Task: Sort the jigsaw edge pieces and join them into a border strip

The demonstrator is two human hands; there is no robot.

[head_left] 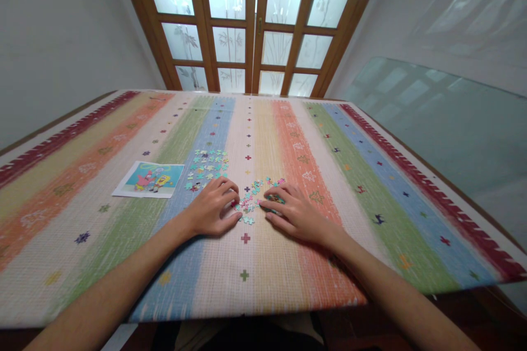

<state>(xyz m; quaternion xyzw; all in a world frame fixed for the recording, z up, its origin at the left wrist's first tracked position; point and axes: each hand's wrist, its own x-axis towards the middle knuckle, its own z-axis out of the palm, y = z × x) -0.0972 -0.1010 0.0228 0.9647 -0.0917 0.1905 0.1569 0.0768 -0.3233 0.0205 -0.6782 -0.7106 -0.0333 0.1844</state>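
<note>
Both hands down on the surface. The left hand (214, 205) rests on the blue stripe of the striped cloth (370, 175), knuckles up, fingers curled inward. Its grip is narrow: fingertips and thumb sit close together at the left edge of a small pile of puzzle pieces (248, 205). Cannot tell if a piece is pinched there, too small.

The right hand (294, 211) lies palm down on the orange stripe, grip loose and wide, holding nothing, fingers spread fairly flat with the tips touching the right side of the same pile. A joined chunk (275, 197) of pieces seems to sit under its index and middle fingers, partly hidden.

The pile lies between the two hands on the cream and yellow stripes, mid-width, towards the person's side. Its pieces are pink, teal and white, mostly loose, some touching.

A second scatter (208, 164) of pieces, mostly teal, lies just beyond the left hand, flat on the blue stripe, apart from the pile. A picture card (150, 179) with cartoon figures lies flat to the left of that scatter, near it, not touching.

The cloth covers nearly the whole surface. A wooden door (247, 22) with frosted panes stands behind the far edge. A glass sheet (453, 120) leans on the right wall. Bare forearms come in from the bottom of the frame.
</note>
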